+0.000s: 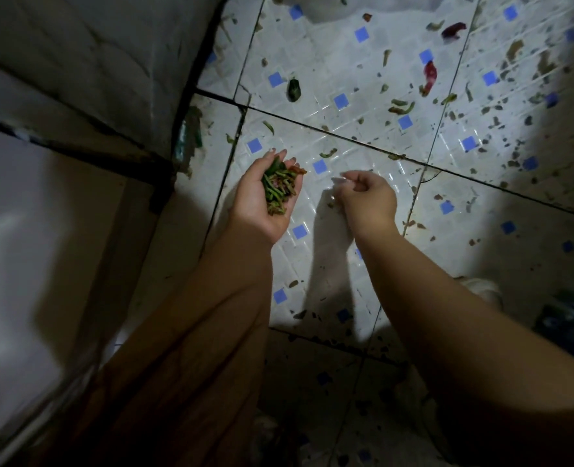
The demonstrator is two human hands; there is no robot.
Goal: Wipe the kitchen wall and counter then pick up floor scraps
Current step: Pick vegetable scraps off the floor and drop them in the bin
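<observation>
The left hand [268,197] is held palm up above the floor [329,79], its fingers gently cupped around a pile of scraps [278,188] (green stems and strips, with a few reddish bits) that is carried in the palm. The right hand [366,197] is seen just to the right of that pile, knuckles up, with its fingers curled inward and the fingertips drawn together; whether anything is pinched between them cannot be told, as the fingertips are blurred. Both forearms are bare.

The floor is laid with pale tiles patterned with small blue squares and crossed by dark grout lines, and it is lit in a bright patch around the pile, with dark shadow at the edges. More scraps are scattered over it beyond the pile: a dark green piece [293,90] is seen above the pile, a curled green strip [328,153] lies up and to the right of it, a red pepper piece [429,77] is found farther up to the right, and a darker red piece [453,30] lies beyond that, near the top. Many small green and brown flecks are strewn far to the right of the pile. A tiled wall [76,79] with dark joints is seen to the left of the pile.
</observation>
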